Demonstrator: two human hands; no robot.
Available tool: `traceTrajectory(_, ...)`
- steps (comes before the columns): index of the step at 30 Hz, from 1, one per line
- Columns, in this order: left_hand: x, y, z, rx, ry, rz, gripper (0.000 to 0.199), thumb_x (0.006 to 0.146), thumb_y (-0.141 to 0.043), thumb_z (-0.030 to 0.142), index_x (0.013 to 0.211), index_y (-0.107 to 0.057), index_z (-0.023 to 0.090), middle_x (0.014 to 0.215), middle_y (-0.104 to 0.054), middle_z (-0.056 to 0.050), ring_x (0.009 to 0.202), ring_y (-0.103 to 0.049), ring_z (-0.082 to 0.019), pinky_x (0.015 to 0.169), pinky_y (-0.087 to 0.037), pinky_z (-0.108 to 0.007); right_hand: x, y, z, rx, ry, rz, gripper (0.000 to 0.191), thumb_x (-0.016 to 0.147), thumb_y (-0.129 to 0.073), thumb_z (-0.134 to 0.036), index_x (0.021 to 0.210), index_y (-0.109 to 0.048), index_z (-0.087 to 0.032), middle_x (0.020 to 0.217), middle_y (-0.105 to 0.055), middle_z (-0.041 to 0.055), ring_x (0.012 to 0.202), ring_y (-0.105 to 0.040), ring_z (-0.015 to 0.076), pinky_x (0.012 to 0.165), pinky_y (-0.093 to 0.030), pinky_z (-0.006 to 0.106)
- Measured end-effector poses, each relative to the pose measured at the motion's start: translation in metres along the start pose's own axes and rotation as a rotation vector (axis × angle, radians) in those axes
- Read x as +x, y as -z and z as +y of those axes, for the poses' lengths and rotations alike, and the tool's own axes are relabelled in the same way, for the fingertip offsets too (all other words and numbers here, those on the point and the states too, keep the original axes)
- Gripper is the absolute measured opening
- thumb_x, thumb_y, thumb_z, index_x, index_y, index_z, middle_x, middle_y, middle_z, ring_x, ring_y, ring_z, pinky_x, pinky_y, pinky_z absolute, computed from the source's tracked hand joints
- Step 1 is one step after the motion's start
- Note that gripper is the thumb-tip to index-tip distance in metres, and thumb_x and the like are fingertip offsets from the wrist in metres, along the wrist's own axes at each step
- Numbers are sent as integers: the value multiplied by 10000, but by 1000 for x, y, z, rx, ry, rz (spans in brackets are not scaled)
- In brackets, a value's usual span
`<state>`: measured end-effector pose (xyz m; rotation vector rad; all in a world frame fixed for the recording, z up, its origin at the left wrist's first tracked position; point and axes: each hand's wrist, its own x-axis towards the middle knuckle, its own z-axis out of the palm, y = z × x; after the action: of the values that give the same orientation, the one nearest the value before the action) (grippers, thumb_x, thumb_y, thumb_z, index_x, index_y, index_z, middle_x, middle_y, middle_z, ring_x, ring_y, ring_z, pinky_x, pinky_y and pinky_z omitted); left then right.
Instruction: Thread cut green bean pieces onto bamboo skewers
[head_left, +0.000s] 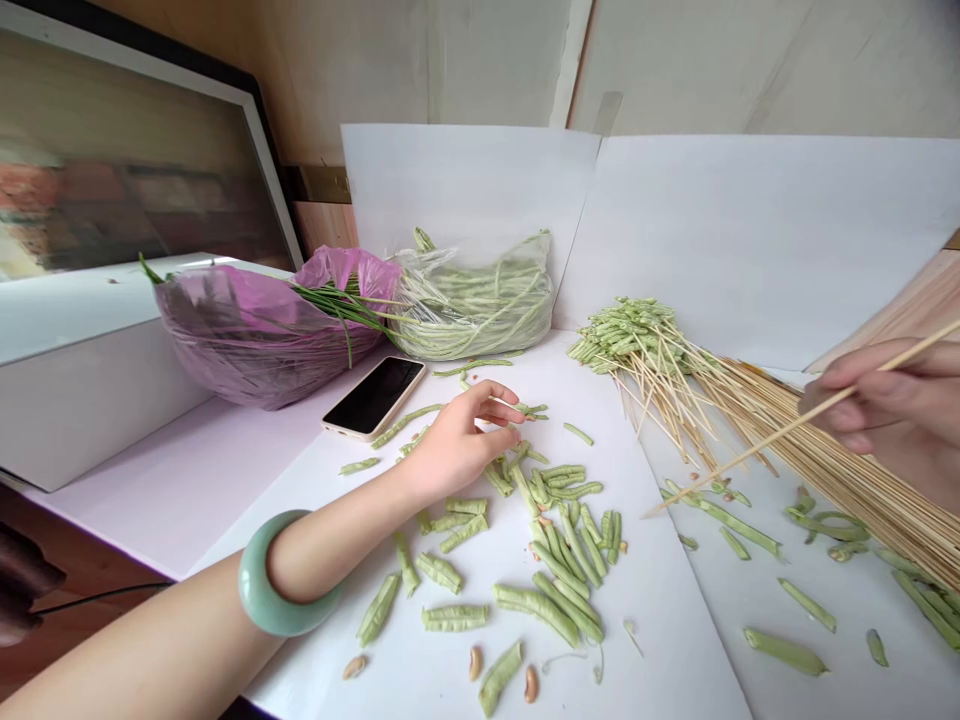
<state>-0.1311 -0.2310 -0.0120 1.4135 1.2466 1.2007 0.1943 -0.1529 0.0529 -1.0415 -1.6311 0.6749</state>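
My left hand (469,440), with a green bangle (259,590) on the wrist, reaches over the cut green bean pieces (570,550) in the middle of the white table. Its fingers are slightly bent, thumb and forefinger apart, and I see nothing held between them. Over on the right, my right hand (892,410) pinches a bamboo skewer (787,428). The skewer slants down to the left, its bare pointed tip above the paper near the bean pieces. Behind it lies a pile of skewered beans (630,335), their sticks pointing toward me.
Loose bamboo skewers (832,450) lie in a bundle at the right, among more bean scraps. A phone (375,397) rests left of centre. Behind it are a purple bag (262,335) of greens and a clear bag (480,300) of long beans. Several loose seeds (531,684) lie in front.
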Motion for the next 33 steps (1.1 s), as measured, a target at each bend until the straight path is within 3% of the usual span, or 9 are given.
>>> traceTrajectory(2,-1,0,0,39,2,-23,291,705,-605,176,981,-511,181,1013,-662,-96,981,-590,-224,731,-439,-304,-3,-14,-7,36,21,-134,420,459,-889,-545,584,-692,-196,565,-562,63,434,-501,150,361,-367,309)
traceTrajectory(7,-2,2,2,286,-61,-134,259,702,-513,72,930,-574,177,1013,-653,-54,1002,-580,-185,740,-426,-256,-7,-31,0,-148,0,-579,346,732,-734,-530,670,-732,-190,610,-627,82,474,-549,157,417,-469,292)
traceTrajectory(12,-4,10,14,691,-74,-363,192,682,-566,103,853,-609,180,730,-551,20,690,-507,-131,615,-351,-231,-18,-46,7,-255,61,-840,293,847,-625,-475,734,-712,-220,635,-629,48,542,-558,153,488,-474,252)
traceTrajectory(16,-6,19,25,851,-139,-445,71,753,-601,239,776,-581,175,659,-479,37,638,-442,-118,585,-309,-227,-20,-47,3,-228,116,-848,279,874,-600,-439,714,-695,-231,591,-605,34,523,-562,144,468,-457,227)
traceTrajectory(19,-8,27,30,938,-70,-510,98,769,-597,270,762,-596,172,677,-520,21,660,-470,-130,594,-323,-230,-19,-41,0,-204,118,-800,278,902,-567,-410,717,-679,-235,598,-609,39,545,-579,149,496,-470,235)
traceTrajectory(23,-8,34,30,914,53,-667,67,726,-662,228,752,-647,169,736,-613,5,696,-545,-137,599,-353,-220,-22,-40,-8,-183,213,-699,223,888,-592,-392,722,-661,-259,604,-604,29,525,-552,151,439,-431,239)
traceTrajectory(26,-7,34,27,837,5,-757,46,701,-693,152,731,-662,168,703,-624,18,681,-559,-125,626,-376,-213,-32,-51,-17,-143,248,-683,223,839,-659,-399,670,-634,-256,595,-599,17,505,-549,148,419,-423,239)
traceTrajectory(30,-6,31,26,705,-120,-650,19,774,-656,174,770,-658,155,722,-639,2,687,-573,-120,650,-402,-214,-53,-70,-29,-99,209,-636,322,872,-610,-410,603,-570,-237,532,-544,-9,470,-523,124,414,-417,216)
traceTrajectory(33,-5,26,24,430,-126,-477,78,824,-624,220,808,-622,144,758,-655,-23,724,-598,-128,688,-441,-227,-68,-82,-32,-25,166,-632,184,891,-590,-341,729,-612,-258,574,-575,-31,494,-544,105,446,-446,177)
